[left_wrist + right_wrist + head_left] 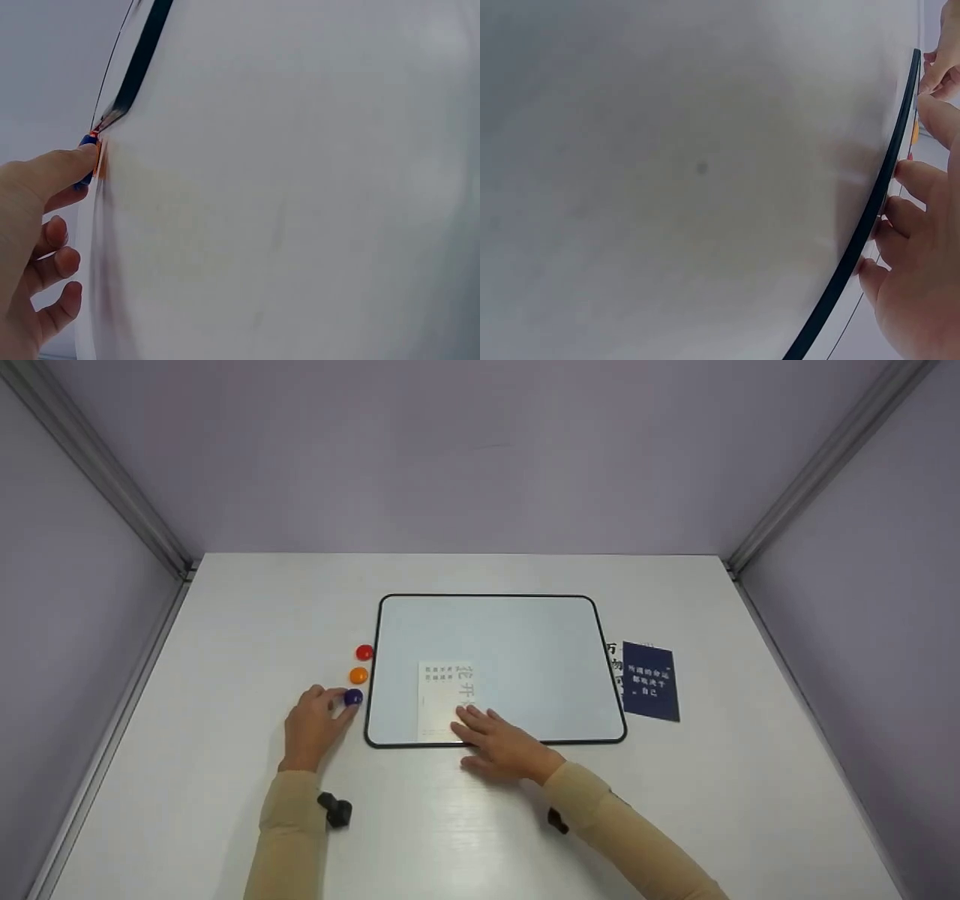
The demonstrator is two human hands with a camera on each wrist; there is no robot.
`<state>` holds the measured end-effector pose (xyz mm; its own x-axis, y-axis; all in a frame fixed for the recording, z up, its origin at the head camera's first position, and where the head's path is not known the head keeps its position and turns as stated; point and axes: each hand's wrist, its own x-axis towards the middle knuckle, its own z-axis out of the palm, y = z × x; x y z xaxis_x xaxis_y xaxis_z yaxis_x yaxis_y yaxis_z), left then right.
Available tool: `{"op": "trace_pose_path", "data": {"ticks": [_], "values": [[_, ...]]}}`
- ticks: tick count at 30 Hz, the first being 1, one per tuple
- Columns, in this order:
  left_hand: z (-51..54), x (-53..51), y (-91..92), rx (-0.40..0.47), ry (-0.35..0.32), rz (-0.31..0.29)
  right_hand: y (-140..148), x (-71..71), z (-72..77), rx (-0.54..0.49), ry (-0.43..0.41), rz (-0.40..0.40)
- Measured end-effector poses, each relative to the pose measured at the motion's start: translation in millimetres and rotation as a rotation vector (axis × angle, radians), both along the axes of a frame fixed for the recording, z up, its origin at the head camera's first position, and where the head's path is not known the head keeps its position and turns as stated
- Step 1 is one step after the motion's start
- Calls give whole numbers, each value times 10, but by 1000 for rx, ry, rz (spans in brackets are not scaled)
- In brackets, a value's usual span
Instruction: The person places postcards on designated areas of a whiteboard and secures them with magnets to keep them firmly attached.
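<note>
Now, blue disc point(353, 697) between left hand's point(310, 726) fingertips

There's a grey-lettered cream card point(437, 706) on the black-rimmed whiteboard point(536, 660); beside it, a red magnet point(364, 652), orange magnet point(358, 676), dark-blue magnet point(353, 697).

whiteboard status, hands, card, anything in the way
Left hand pinches blue disc beside whiteboard. Card on whiteboard. Right hand covers card's lower-right corner.

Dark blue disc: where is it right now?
In the head view, the dark blue disc is left of the whiteboard, in the grip of the left hand, just below the orange disc.
</note>
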<state>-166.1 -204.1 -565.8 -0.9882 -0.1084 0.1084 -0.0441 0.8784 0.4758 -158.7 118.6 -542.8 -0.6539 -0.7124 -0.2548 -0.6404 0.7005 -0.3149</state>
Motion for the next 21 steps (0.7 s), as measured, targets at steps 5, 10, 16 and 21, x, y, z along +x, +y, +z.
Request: {"op": "trace_pose_path", "data": {"ticks": [5,10,16,21], "values": [[35,7,19,15,16,-1,2,8,2,2,-7,-11],[73,3,51,27,34,-7,16,11,3,-36,7,10],[125,-14,83,47,41,-13,22,10,7,-37,-4,5],[167,-35,115,40,33,-19,12,7,10,-22,-10,-10]]}}
